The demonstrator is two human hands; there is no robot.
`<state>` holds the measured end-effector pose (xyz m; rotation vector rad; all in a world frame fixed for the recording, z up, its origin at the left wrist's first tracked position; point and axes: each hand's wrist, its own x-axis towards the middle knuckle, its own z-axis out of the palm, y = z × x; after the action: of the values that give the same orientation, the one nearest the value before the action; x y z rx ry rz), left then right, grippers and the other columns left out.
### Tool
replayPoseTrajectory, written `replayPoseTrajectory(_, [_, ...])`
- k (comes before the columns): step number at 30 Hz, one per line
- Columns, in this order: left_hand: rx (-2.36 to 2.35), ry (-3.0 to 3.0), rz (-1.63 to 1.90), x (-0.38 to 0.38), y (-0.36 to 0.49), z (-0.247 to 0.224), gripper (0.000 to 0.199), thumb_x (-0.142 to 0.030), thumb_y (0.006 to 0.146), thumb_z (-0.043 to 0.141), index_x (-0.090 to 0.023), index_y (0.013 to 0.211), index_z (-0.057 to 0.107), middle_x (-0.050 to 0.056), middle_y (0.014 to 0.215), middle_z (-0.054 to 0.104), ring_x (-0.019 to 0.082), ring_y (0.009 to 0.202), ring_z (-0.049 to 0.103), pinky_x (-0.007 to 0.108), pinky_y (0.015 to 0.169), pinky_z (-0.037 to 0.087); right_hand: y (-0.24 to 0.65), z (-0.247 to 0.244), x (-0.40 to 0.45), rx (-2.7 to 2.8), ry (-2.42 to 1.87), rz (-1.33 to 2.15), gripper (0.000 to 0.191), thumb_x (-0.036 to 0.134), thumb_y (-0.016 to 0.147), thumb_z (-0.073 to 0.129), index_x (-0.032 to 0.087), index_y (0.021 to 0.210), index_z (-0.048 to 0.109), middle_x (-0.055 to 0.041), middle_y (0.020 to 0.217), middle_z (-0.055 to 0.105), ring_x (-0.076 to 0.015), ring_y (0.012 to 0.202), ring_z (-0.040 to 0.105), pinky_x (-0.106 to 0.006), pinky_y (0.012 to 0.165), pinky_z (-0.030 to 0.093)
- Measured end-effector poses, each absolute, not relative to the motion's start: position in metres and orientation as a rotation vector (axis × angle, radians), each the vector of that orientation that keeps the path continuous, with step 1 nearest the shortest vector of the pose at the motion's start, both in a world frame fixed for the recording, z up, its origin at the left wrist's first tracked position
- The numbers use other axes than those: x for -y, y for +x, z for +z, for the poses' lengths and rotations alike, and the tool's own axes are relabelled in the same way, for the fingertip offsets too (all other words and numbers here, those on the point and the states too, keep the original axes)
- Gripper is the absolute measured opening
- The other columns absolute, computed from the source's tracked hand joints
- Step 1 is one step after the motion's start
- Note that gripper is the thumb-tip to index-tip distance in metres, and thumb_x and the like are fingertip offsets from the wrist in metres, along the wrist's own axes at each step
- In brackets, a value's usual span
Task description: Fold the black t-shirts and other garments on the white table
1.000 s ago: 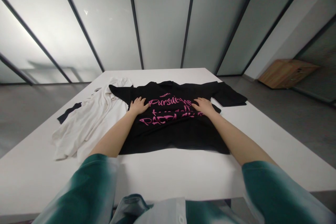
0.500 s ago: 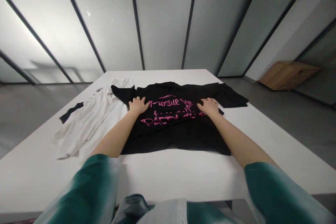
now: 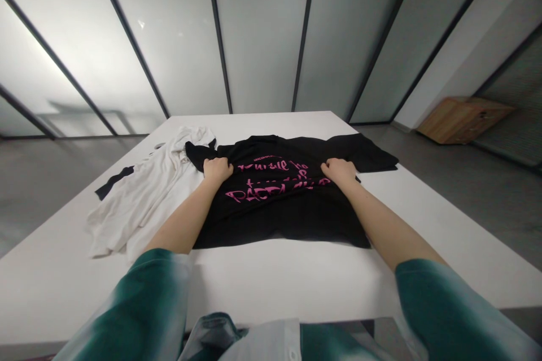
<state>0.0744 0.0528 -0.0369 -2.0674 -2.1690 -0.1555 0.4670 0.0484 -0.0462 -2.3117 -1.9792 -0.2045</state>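
Frosted grey-white glass panels in dark, narrow frames [image 3: 262, 34] fill the background, with a smooth grey floor [image 3: 427, 161] at their foot. Before them stands a broad white flat-topped table [image 3: 296, 279]. Across its middle lies a black short-sleeved cloth T-shirt [image 3: 288, 223], printed side up, collar toward the far edge and hem toward the person; one sleeve spreads out to the right, the other bunches against a crumpled white cloth garment [image 3: 146, 194] just beside it on the left. Both of the person's arms, in loose teal-and-white sleeves [image 3: 444, 299], reach forward over the table, forearms bare and slanting inward, wrists low over the shirt. A boxy wood-grained cabinet [image 3: 463, 118] sits on the floor at far right. Beyond the white garment's left side pokes a strip of dark navy cloth [image 3: 113, 181]. The left hand [image 3: 217, 169] and the right hand [image 3: 339, 170] are set well apart at chest level on the shirt, backs upward and fingers curled under; each grip is closed, with black fabric in it. Between them runs bright pink lettering [image 3: 262, 194]: a small upper line seems to begin "UNCOM", while folds break up the larger script lines below, which cannot be read whole.
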Motion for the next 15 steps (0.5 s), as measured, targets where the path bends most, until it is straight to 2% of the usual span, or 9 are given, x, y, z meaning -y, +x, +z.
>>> replayPoseTrajectory(3, [1.993,-2.193,-0.222,-0.054,0.072,-0.043,0.049,-0.029,0.090,0.044,-0.018,0.134,0.062,0.016,0.129,0.067,0.033,0.122,0.061,0.047,0.104,0.043,0.469,-0.049,-0.048,2.017,-2.260,-0.247,0.042,0.034,0.095,0.042,0.015,0.103,0.078,-0.0193,0.107,0.073,-0.0331,0.108,0.064,-0.044,0.092,0.045])
replayPoseTrajectory(6, [1.841,-2.379,-0.251,-0.056,0.071,-0.048,0.053,-0.027,0.094,0.040,-0.018,0.144,0.054,0.010,0.148,0.055,0.026,0.137,0.050,0.038,0.113,0.039,0.471,-0.055,-0.049,2.075,-2.076,-0.334,0.041,0.034,0.092,0.049,0.017,0.121,0.073,-0.0184,0.131,0.064,-0.0354,0.123,0.054,-0.046,0.098,0.044])
replayPoseTrajectory(9, [1.792,-2.522,-0.186,-0.059,0.072,-0.051,0.050,-0.037,0.100,0.034,-0.021,0.140,0.058,0.006,0.150,0.055,0.022,0.140,0.047,0.033,0.117,0.035,0.473,-0.062,-0.051,2.173,-1.940,-0.311,0.047,0.034,0.093,0.050,0.018,0.136,0.063,-0.0145,0.146,0.055,-0.0330,0.131,0.049,-0.045,0.105,0.042])
replayPoseTrajectory(15, [1.798,-2.535,-0.155,-0.061,0.071,-0.053,0.052,-0.045,0.102,0.031,-0.021,0.136,0.063,0.006,0.147,0.058,0.022,0.139,0.050,0.032,0.116,0.037,0.474,-0.069,-0.056,2.190,-1.942,-0.105,0.045,0.035,0.096,0.044,0.017,0.131,0.066,-0.0132,0.138,0.062,-0.0308,0.121,0.058,-0.043,0.103,0.044])
